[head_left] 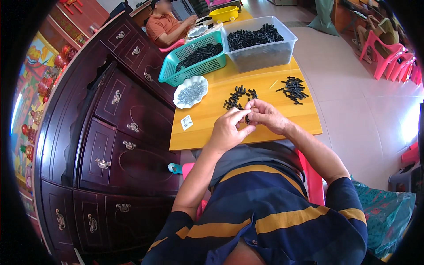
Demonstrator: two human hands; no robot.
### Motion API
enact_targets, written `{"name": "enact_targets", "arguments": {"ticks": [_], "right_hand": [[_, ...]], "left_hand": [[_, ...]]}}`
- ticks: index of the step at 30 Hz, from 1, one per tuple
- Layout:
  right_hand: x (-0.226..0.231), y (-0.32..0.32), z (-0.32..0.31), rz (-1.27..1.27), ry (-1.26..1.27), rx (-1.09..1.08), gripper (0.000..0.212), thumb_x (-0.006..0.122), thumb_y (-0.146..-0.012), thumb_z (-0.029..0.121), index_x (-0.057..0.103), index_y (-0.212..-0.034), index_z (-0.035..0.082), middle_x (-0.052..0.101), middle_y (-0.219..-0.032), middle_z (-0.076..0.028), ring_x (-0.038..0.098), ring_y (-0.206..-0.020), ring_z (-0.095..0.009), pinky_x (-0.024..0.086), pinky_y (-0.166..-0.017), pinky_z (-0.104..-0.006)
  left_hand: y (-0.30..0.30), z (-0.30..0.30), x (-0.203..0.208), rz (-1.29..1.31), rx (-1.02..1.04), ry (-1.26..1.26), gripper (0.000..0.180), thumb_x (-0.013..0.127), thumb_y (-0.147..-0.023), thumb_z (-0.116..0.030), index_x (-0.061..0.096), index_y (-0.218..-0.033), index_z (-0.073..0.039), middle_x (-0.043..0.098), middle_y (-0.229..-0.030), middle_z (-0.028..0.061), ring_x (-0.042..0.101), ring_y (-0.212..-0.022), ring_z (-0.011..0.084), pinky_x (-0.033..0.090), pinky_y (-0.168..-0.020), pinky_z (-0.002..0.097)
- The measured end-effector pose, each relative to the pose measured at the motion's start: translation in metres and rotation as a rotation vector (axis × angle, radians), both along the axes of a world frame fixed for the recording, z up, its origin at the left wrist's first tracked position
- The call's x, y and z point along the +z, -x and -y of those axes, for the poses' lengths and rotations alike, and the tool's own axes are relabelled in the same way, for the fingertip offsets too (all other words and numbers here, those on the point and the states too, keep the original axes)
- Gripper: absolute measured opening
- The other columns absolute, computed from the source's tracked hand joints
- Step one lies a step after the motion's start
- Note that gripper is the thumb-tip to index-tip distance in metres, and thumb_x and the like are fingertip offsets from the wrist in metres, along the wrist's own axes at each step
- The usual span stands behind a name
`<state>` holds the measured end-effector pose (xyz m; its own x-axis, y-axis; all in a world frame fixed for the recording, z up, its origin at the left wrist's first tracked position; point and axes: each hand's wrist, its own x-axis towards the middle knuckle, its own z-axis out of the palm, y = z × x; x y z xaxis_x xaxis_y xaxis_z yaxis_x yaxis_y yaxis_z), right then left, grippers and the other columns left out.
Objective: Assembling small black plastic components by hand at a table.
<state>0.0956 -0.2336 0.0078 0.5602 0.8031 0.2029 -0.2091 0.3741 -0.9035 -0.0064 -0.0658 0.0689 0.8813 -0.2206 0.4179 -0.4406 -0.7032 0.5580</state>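
Observation:
Both hands meet over the near edge of the yellow wooden table [205, 128]. My left hand [230, 129] and my right hand [267, 117] pinch a small black part [247, 119] between their fingertips; its exact kind is too small to make out. Just beyond the fingers lies a loose cluster of short black parts [233, 98]. A second pile of slimmer black pieces [293, 90] is farther right. To the left, a white scalloped dish [180, 103] holds many small clear or silvery pieces.
At the table's far side stand a teal mesh basket [170, 79] and a translucent bin [260, 57], both with black parts. A card [187, 123] and a thin yellow stick [273, 84] lie on the table. Dark cabinets [132, 145] line the left. Other people sit behind and far right.

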Motion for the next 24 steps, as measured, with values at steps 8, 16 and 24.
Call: {"name": "enact_targets", "arguments": {"ticks": [8,16,24], "right_hand": [[-0.0037,-0.0026,-0.0007,-0.052,0.005,-0.022,0.022,0.062,-0.095,0.013,0.054,-0.115,0.007,0.065,-0.093,0.001,0.057,-0.079,-0.007,0.046,-0.074,-0.023],[-0.0017,-0.0035,0.0023,-0.127,0.136,-0.124,0.02,0.059,-0.094,0.01,0.057,-0.113,0.007,0.066,-0.095,0.0,0.058,-0.078,-0.008,0.048,-0.075,-0.0231],[-0.0044,-0.005,0.0065,-0.23,0.077,0.145,0.019,0.063,-0.099,0.024,0.067,-0.108,0.007,0.069,-0.097,-0.002,0.065,-0.088,-0.01,0.053,-0.082,-0.0261]], "left_hand": [[-0.0052,0.0,-0.0114,0.242,0.105,-0.211,0.036,0.079,-0.079,-0.017,0.064,-0.11,-0.006,0.06,-0.085,0.0093,0.064,-0.073,0.03,0.052,-0.062,0.0404],[-0.0042,-0.0014,-0.0038,0.311,0.083,-0.195,0.031,0.077,-0.079,-0.012,0.062,-0.106,-0.006,0.059,-0.082,0.0094,0.063,-0.07,0.0292,0.051,-0.06,0.0396],[-0.0067,-0.0001,-0.0069,0.269,0.049,-0.162,0.035,0.079,-0.078,-0.015,0.063,-0.108,-0.006,0.059,-0.083,0.0096,0.064,-0.071,0.0291,0.052,-0.06,0.0398]]}}
